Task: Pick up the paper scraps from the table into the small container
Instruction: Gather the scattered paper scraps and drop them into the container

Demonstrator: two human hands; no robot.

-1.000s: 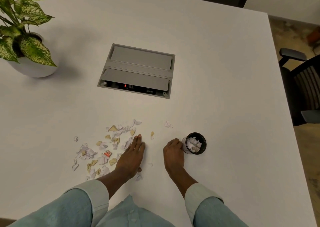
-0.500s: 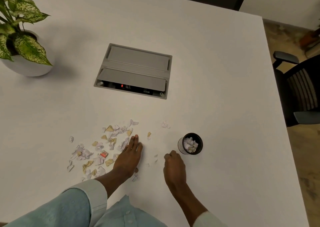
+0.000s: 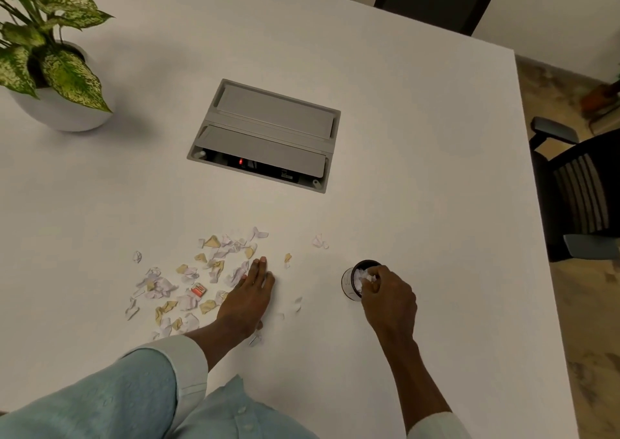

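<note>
I see my right hand (image 3: 385,296) over the small container (image 3: 352,282), fingers pinched on white scraps at its mouth. Left hand (image 3: 248,299) lies flat, released, beside the paper scraps (image 3: 188,284); most remain on the tabletop (image 3: 419,187)

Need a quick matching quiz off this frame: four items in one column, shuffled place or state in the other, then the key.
Items
1. left hand
2. right hand
3. small container
4. potted plant

Descriptions
A. far left corner of the table
B. fingers bunched over the container's mouth
C. flat on the table beside the paper scraps
D. dark, upright, white scraps inside

Pairs: 1-C, 2-B, 3-D, 4-A
</note>
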